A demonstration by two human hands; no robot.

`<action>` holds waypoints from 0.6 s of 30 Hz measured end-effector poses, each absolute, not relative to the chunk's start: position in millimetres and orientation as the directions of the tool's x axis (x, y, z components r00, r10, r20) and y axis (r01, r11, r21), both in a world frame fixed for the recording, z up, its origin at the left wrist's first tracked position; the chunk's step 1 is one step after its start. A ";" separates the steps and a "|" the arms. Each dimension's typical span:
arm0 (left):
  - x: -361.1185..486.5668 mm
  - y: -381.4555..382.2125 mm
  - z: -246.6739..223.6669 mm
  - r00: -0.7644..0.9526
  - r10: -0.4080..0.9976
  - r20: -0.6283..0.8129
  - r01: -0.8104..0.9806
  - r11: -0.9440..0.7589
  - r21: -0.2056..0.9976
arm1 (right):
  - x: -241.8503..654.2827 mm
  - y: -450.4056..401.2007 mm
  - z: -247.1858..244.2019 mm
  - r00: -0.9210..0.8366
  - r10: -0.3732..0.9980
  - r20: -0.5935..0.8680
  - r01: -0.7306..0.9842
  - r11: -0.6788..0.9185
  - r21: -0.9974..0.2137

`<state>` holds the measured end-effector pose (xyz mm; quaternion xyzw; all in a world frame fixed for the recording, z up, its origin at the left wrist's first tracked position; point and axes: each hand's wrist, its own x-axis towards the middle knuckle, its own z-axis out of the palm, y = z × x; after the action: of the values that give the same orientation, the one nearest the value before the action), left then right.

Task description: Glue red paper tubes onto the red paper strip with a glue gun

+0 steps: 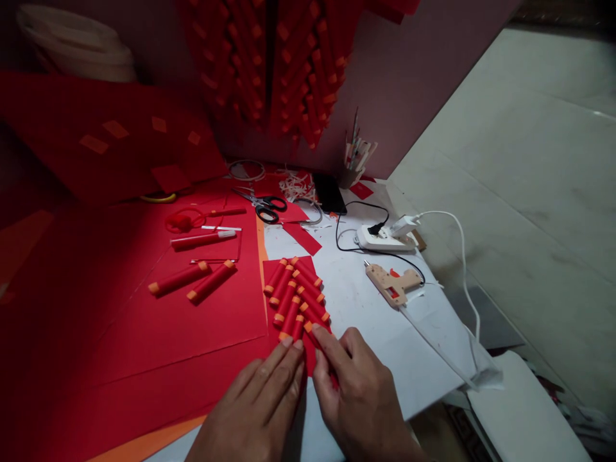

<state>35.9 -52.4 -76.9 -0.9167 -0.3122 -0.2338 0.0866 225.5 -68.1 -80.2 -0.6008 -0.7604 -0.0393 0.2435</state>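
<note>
Red paper rolls with orange end bands lie in a slanting, herringbone-like pattern on a red paper strip. My left hand lies with its fingers stretched out, the fingertips touching the near ends of the left-hand rolls. Beside it, my right hand has thumb and index finger closed around another red paper roll at the lower right of the pattern. Part of that roll is hidden by the fingers. Two loose rolls lie on red paper sheets to the left.
At right are a glue gun and a white power strip with cables. Black-handled scissors, a marker, a phone and paper shreds lie farther back. Finished firecracker-like strings hang on the wall.
</note>
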 end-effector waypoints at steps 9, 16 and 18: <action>35.1 -52.7 -77.0 0.716 0.521 0.465 0.608 -0.793 -0.046 | 224.7 -70.1 -78.8 -0.171 0.912 0.374 0.944 0.260 -0.202; 30.7 -53.1 -79.8 0.715 0.527 0.460 0.587 -0.809 0.014 | 232.1 -72.7 -79.5 -0.174 0.895 0.410 0.927 0.289 -0.238; 31.2 -53.1 -79.9 0.708 0.528 0.468 0.581 -0.813 0.038 | 231.4 -71.5 -78.2 -0.172 0.879 0.445 0.928 0.295 -0.225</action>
<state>31.2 -53.1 -79.9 -0.9226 -0.3006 -0.2354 0.0561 231.4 -71.5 -78.2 -0.5916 -0.7638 -0.0488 0.2536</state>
